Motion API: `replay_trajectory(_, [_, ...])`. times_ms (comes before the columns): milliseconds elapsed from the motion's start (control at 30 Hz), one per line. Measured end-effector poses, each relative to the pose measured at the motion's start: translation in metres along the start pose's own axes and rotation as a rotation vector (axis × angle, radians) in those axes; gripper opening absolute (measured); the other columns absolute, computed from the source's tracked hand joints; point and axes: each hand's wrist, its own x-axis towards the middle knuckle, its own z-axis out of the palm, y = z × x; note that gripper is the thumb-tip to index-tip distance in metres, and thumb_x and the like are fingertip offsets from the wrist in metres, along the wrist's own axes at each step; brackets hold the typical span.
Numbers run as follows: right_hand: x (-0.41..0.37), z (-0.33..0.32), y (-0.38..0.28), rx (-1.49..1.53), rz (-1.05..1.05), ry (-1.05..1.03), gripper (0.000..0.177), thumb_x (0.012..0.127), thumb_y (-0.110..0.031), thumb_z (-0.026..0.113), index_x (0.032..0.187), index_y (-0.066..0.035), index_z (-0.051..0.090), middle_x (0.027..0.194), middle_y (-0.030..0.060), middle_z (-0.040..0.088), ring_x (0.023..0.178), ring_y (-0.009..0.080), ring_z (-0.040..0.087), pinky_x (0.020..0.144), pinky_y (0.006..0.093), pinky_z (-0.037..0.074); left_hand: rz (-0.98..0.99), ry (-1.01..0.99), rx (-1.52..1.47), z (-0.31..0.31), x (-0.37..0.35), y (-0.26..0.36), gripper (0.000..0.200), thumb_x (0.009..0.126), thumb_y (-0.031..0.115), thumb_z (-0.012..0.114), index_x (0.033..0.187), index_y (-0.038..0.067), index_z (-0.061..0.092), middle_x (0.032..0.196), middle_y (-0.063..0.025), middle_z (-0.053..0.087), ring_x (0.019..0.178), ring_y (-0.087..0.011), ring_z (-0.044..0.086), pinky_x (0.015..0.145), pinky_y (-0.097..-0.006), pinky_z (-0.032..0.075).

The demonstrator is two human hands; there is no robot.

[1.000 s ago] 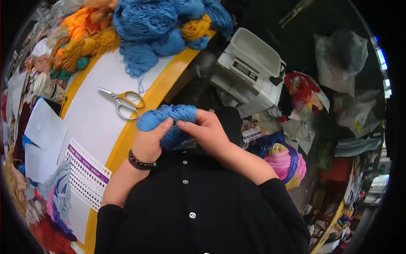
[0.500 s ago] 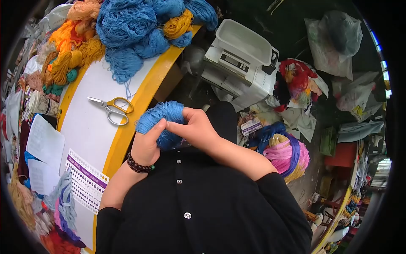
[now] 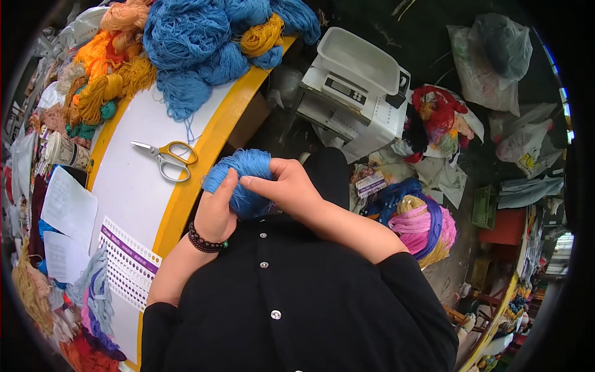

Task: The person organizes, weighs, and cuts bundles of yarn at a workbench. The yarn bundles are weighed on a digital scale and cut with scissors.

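Observation:
A loop of blue yarn (image 3: 246, 162) is held in front of my chest, beside the table's yellow edge. My left hand (image 3: 215, 214) is wrapped round its left side, thumb up against the strands. From the right, my right hand (image 3: 288, 186) grips the same yarn, its thumb pointing at the left thumb; the other fingers are partly hidden behind the yarn. Scissors with one yellow and one grey handle (image 3: 175, 162) lie on the white tabletop (image 3: 133, 192), left of the yarn. A large heap of blue yarn (image 3: 186, 37) sits at the table's far end.
Orange and mustard yarn (image 3: 99, 87) lies at the upper left. A punched card (image 3: 127, 263) and paper sheets (image 3: 68, 204) are on the left. Beyond my right hand stands a white scale (image 3: 359, 80). A pink and purple yarn bundle (image 3: 421, 226) is at the right.
The left thumb has lifted slightly and separated from the right thumb. Both hands still hold the blue yarn in nearly the same place.

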Motion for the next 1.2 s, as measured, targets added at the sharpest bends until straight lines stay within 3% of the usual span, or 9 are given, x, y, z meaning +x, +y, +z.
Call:
replay_trajectory(400, [0.000,0.000,0.006,0.410,0.037,-0.027,0.016,0.089,-0.010,0.063,0.102,-0.001,0.066,0.097,0.0035,0.067,0.087,0.0098,0.062,0.078,0.0258,0.050,0.163,-0.031,0.208,-0.016,0.007,-0.005,0.017,0.092,0.008,0.058,0.103,0.000,0.066,0.097,-0.0051,0.066,0.092,-0.0135,0.060,0.086,-0.0272,0.045])
replay_trajectory(633, [-0.001,-0.004,0.007,0.377,0.047,-0.054,0.017,0.091,-0.013,0.061,0.103,-0.002,0.064,0.096,0.0035,0.067,0.088,0.0120,0.063,0.082,0.0289,0.050,0.279,-0.055,0.486,-0.007,0.007,0.001,0.017,0.093,0.012,0.058,0.099,-0.001,0.067,0.096,-0.0073,0.067,0.090,-0.0166,0.061,0.089,-0.0302,0.045])
replay_trajectory(733, [-0.001,-0.019,-0.020,0.706,0.076,-0.123,0.017,0.095,-0.022,0.055,0.090,-0.005,0.058,0.085,0.0052,0.064,0.084,0.0179,0.064,0.083,0.0335,0.051,0.050,-0.083,-0.086,-0.015,0.007,0.020,0.031,0.095,0.029,0.054,0.081,0.003,0.063,0.082,-0.0074,0.062,0.087,-0.0234,0.061,0.097,-0.0451,0.045])
replay_trajectory(800, [-0.009,-0.040,-0.055,0.639,-0.140,-0.221,0.018,0.092,-0.024,0.057,0.086,-0.007,0.053,0.066,0.0012,0.053,0.072,0.0168,0.060,0.087,0.0417,0.051,0.099,-0.238,-0.287,-0.015,0.007,0.053,0.031,0.096,0.031,0.052,0.076,0.008,0.053,0.069,-0.0031,0.050,0.071,-0.0183,0.055,0.103,-0.0501,0.039])
replay_trajectory(867, [-0.040,-0.055,-0.106,0.484,-0.211,-0.134,0.022,0.088,-0.023,0.063,0.079,-0.005,0.054,0.059,-0.0021,0.045,0.054,0.0098,0.048,0.061,0.0328,0.050,0.080,-0.351,-0.597,-0.013,0.005,0.095,0.027,0.098,0.025,0.049,0.076,0.009,0.047,0.066,-0.0004,0.048,0.063,-0.0136,0.051,0.087,-0.0404,0.042])
replay_trajectory(933, [-0.061,-0.077,-0.124,0.172,-0.151,0.021,0.018,0.085,-0.018,0.067,0.080,-0.005,0.055,0.060,-0.0021,0.047,0.048,0.0074,0.042,0.052,0.0262,0.043,0.042,-0.545,-0.801,-0.031,0.009,0.134,0.023,0.099,0.019,0.045,0.079,0.010,0.047,0.062,0.0021,0.044,0.055,-0.0100,0.046,0.065,-0.0258,0.043])
replay_trajectory(1100, [-0.117,-0.158,-0.136,-0.204,0.130,0.187,0.021,0.082,-0.020,0.071,0.075,-0.004,0.059,0.059,-0.0016,0.051,0.048,0.0071,0.042,0.047,0.0237,0.036,0.108,-0.203,-0.582,-0.094,0.017,0.175,0.024,0.100,0.017,0.044,0.080,0.006,0.050,0.057,0.0026,0.039,0.050,-0.0084,0.040,0.054,-0.0204,0.038])
replay_trajectory(1167, [-0.148,-0.202,-0.127,-0.164,0.004,0.170,0.018,0.084,-0.017,0.067,0.075,-0.005,0.058,0.062,0.0007,0.056,0.045,0.0073,0.043,0.042,0.0237,0.035,0.102,-0.142,-0.530,-0.122,0.027,0.186,0.024,0.100,0.015,0.044,0.078,0.005,0.048,0.056,0.0023,0.038,0.049,-0.0086,0.039,0.052,-0.0199,0.038])
replay_trajectory(1200, [-0.159,-0.206,-0.134,-0.087,-0.009,0.364,0.015,0.087,-0.017,0.065,0.080,-0.007,0.056,0.059,-0.0025,0.050,0.044,0.0061,0.040,0.042,0.0229,0.033,0.168,-0.037,-0.492,-0.113,0.026,0.189,0.025,0.100,0.015,0.044,0.077,0.006,0.047,0.056,0.0022,0.038,0.048,-0.0086,0.039,0.052,-0.0204,0.038])
